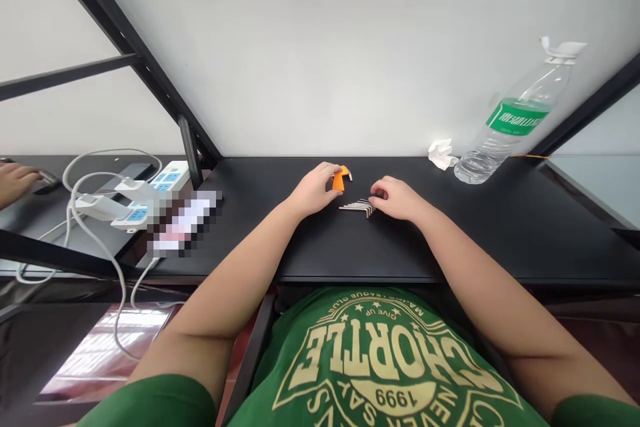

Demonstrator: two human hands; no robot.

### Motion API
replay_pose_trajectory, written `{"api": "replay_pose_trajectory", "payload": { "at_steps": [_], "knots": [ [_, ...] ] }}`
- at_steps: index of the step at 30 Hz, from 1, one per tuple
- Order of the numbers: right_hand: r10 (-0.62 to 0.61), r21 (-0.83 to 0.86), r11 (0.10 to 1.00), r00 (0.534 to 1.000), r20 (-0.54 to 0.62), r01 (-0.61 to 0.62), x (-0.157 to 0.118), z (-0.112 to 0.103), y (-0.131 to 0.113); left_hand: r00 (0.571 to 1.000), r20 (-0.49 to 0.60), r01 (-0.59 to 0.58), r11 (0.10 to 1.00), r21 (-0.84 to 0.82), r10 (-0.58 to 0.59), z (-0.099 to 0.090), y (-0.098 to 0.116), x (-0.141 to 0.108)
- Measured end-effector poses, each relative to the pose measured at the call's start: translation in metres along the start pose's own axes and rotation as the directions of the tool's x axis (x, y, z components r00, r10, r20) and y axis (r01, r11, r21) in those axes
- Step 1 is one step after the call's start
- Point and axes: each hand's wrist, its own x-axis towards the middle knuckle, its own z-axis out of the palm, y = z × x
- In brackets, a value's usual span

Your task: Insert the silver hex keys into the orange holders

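Note:
My left hand (317,190) pinches an orange plastic hex key holder (339,181) above the black table. A short metal piece shows at the holder's right side. Just below and to the right, several L-shaped silver hex keys (356,206) lie side by side on the tabletop, their bent ends toward the right. At those bent ends is my right hand (397,199), its fingers curled together and the thumb close to the keys. Whether a hex key is between its fingertips is too small to make out.
A large water bottle (507,123) and a crumpled tissue (442,153) stand at the back right. On the left are a blurred phone (187,221), a white power strip (167,180) with plugs and cables, and a black frame post (191,150). Another person's hand (16,181) rests beyond it.

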Motion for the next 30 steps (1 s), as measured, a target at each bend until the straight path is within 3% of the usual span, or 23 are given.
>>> {"api": "replay_pose_trajectory", "payload": {
  "at_steps": [6, 12, 20, 24, 27, 30],
  "knots": [
    [-0.094, -0.049, 0.994, 0.989, 0.111, 0.100, -0.004, 0.011, -0.011, 1.000, -0.015, 0.000, 1.000, 0.000, 0.000, -0.003, 0.007, 0.000],
    [-0.165, -0.128, 0.977, 0.985, 0.056, 0.170, -0.009, 0.014, -0.021, 1.000, 0.007, -0.006, 1.000, -0.003, 0.006, -0.001, 0.005, 0.000],
    [-0.187, -0.284, 0.935, 0.975, 0.117, 0.213, -0.015, 0.018, -0.040, 0.993, 0.115, -0.001, 0.997, 0.077, -0.008, -0.003, -0.002, -0.001],
    [-0.142, -0.053, 0.988, 0.987, 0.078, 0.146, -0.016, 0.011, -0.034, 0.991, 0.137, 0.006, 0.999, 0.050, -0.013, -0.006, -0.002, -0.001],
    [-0.117, 0.183, 0.976, 0.993, -0.025, 0.120, -0.014, 0.001, -0.022, 0.993, 0.119, 0.025, 1.000, -0.010, -0.024, -0.006, 0.000, -0.002],
    [-0.115, 0.269, 0.951, 0.984, -0.139, 0.149, -0.012, -0.004, -0.014, 0.994, 0.101, 0.045, 0.995, -0.087, -0.036, -0.005, 0.002, -0.002]
  ]
}}
